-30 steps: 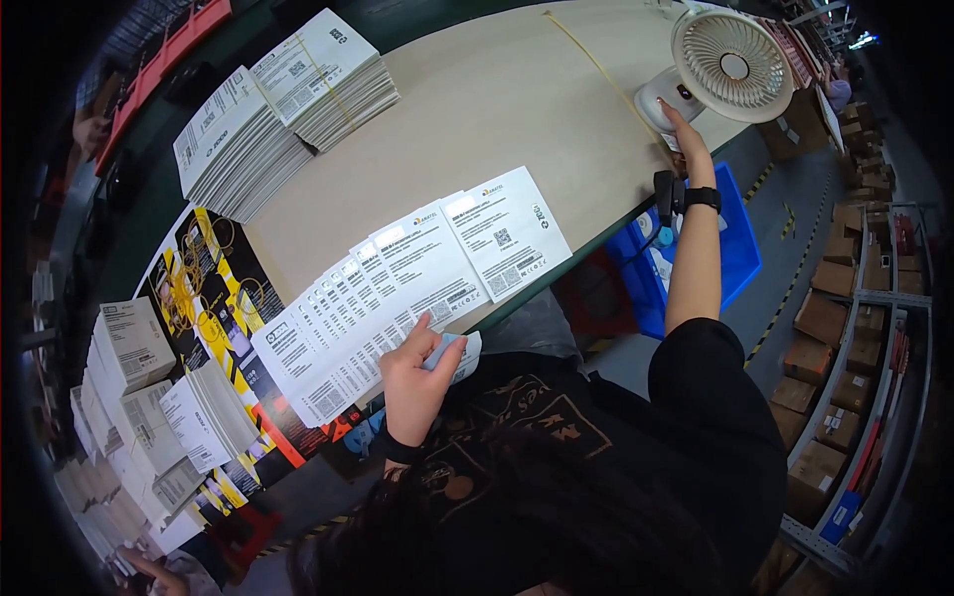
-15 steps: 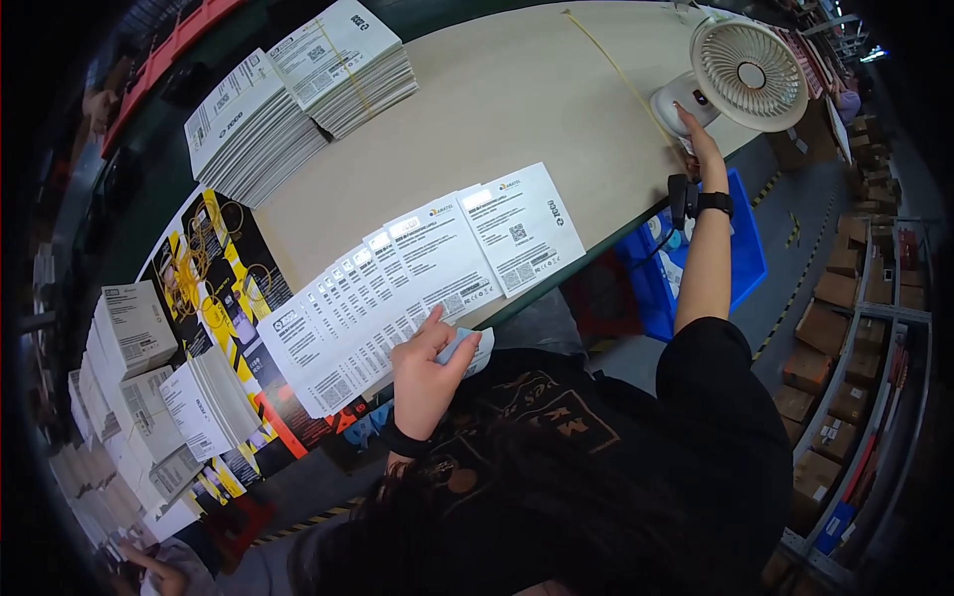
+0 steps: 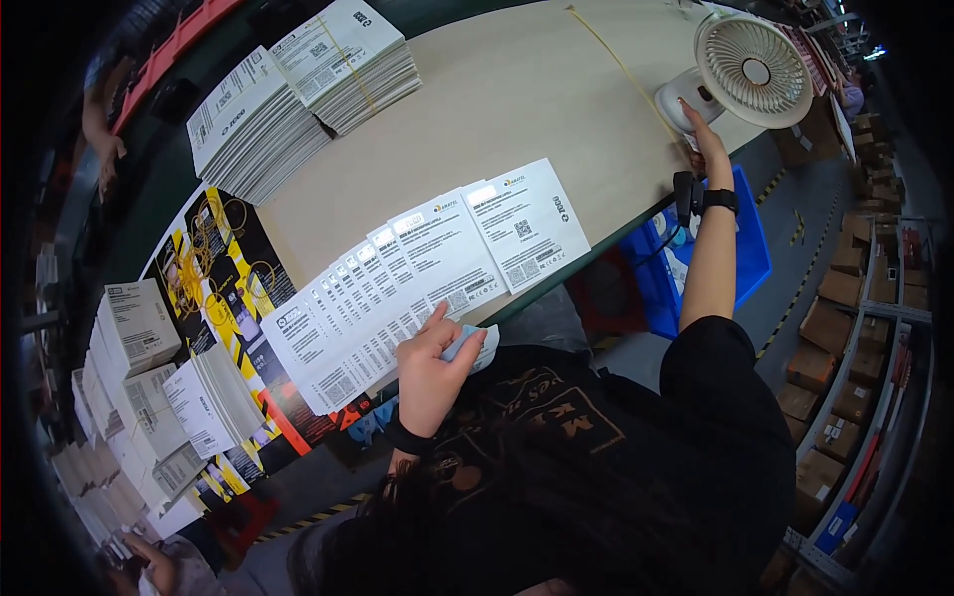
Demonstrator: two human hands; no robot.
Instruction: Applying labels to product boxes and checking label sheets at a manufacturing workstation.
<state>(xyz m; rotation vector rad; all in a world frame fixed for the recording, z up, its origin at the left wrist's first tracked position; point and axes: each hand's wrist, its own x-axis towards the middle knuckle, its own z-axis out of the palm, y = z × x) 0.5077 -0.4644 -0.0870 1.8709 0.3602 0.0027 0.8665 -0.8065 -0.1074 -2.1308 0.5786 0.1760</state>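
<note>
Right hand (image 3: pixel 704 127) stays on the fan base (image 3: pixel 686 94), fingers flat open; left hand (image 3: pixel 434 363) keeps pinching the blue cloth (image 3: pixel 477 345) beside the fanned leaflets (image 3: pixel 417 273).

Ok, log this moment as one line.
left hand: holds small pale item at fanned white sheets | right hand: on white fan base | table

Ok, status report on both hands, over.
Left hand holding small pale wad beside fanned leaflets. Right hand on fan base. Nothing between.
</note>
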